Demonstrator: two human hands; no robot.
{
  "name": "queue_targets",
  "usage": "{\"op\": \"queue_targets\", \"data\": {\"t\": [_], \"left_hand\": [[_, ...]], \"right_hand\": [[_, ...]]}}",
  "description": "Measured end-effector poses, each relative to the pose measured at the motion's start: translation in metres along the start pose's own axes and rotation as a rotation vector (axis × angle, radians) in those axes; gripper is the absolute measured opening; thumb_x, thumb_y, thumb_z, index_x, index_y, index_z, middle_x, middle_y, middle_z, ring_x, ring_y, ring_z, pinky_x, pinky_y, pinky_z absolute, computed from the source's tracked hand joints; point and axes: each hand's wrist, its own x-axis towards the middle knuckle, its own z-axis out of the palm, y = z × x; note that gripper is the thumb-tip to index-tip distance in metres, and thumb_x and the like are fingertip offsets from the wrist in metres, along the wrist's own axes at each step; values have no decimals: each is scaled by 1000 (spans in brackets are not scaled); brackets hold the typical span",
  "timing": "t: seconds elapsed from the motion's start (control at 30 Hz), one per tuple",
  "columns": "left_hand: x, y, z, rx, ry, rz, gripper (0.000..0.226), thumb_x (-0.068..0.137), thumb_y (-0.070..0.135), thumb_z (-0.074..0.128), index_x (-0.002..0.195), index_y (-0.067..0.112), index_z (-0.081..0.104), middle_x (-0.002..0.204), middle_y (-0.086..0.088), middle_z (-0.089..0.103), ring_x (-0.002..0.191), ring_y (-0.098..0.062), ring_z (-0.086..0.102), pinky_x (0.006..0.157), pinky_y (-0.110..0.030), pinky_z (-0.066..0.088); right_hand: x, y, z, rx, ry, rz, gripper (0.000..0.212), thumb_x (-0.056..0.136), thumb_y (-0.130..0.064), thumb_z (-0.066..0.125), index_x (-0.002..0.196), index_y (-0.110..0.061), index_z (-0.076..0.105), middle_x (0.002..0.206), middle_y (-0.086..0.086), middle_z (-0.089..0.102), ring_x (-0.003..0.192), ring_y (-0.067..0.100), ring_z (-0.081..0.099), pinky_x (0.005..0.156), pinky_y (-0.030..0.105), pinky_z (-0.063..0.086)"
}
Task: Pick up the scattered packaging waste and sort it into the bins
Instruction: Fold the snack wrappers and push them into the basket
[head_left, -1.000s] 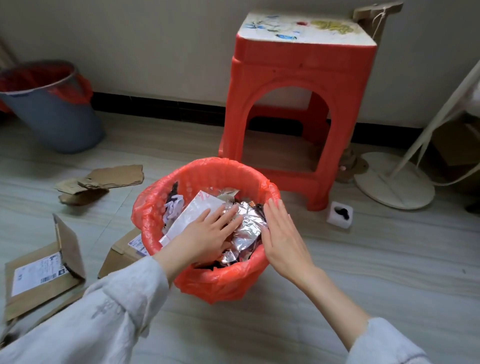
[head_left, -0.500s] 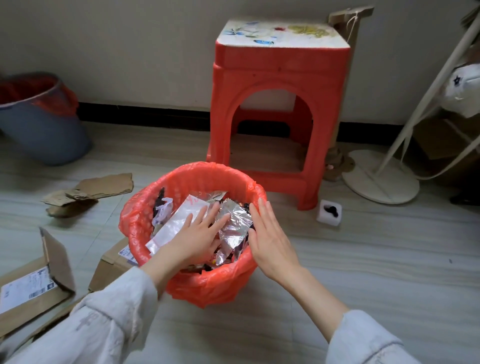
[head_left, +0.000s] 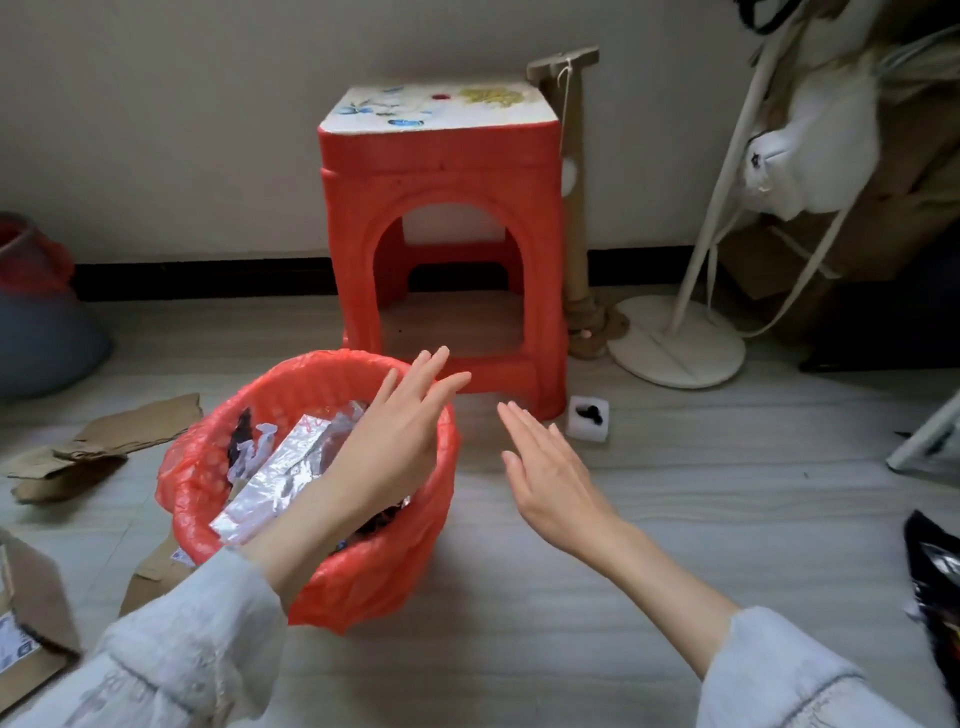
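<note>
Head view looks down on a bin lined with a red bag (head_left: 218, 467) standing on the floor (head_left: 675, 519) in front of a red stool (head_left: 441, 171). Inside the bin lie silver foil wrappers (head_left: 280, 473), a clear crumpled plastic piece (head_left: 254, 447) and dark scraps along its near side. The left hand (head_left: 400, 441) hangs above the bin's right half, fingers straight and close together, holding nothing. The right hand (head_left: 545, 473) is out over the floor just right of the bin, fingers straight and slightly spread, also holding nothing. Torn cardboard (head_left: 104, 436) lies flat on the floor left of the bin, and a cardboard box with a label (head_left: 31, 613) sits at the lower left. A second bin (head_left: 41, 338), grey with a red liner, stands at the far left by the wall. A small white foam block (head_left: 589, 418) rests beside the stool's leg, and a dark shiny wrapper (head_left: 935, 582) lies at the right edge.
</note>
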Motion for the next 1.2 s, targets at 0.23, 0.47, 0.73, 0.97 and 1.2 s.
{"op": "queue_targets", "data": {"t": [0.23, 0.47, 0.73, 0.97, 1.2], "left_hand": [[39, 61, 53, 14, -13, 154, 60, 85, -4, 41, 141, 14, 32, 154, -9, 18, 144, -27, 10, 115, -42, 15], [60, 80, 144, 25, -371, 111, 52, 95, 12, 36, 145, 16, 22, 156, -7, 6, 144, -25, 4, 115, -39, 18], [99, 86, 228, 31, -491, 15, 59, 95, 15, 38, 147, 23, 12, 156, -9, -8, 144, -29, -6, 116, -44, 13], [171, 87, 284, -5, -322, -112, 71, 92, 29, 46, 148, 29, 2, 155, -12, -15, 142, -35, -11, 111, -56, 12], [218, 87, 329, 7, -384, -157, 73, 89, 51, 46, 147, 29, 8, 156, -8, -7, 140, -38, -14, 111, -58, 13]], "right_hand": [[-33, 77, -37, -108, -28, 171, 53, 99, -24, 33, 149, -17, 14, 156, -1, 17, 144, 12, 12, 117, 34, 6], [-72, 185, -12, -125, -207, 514, 58, 97, -29, 37, 148, -14, 14, 156, 8, 15, 143, 22, 14, 115, 38, 19], [-93, 271, 24, -183, -476, 868, 104, 76, -60, 61, 147, -34, -10, 155, 8, -22, 143, 32, -14, 113, 55, 12], [-71, 296, 32, -119, -545, 964, 127, 61, -58, 76, 137, -47, -25, 146, 3, -41, 137, 38, -27, 103, 69, 18], [-72, 304, 36, -122, -524, 984, 129, 58, -56, 78, 137, -49, -22, 144, 3, -43, 136, 38, -29, 103, 70, 17]]}}
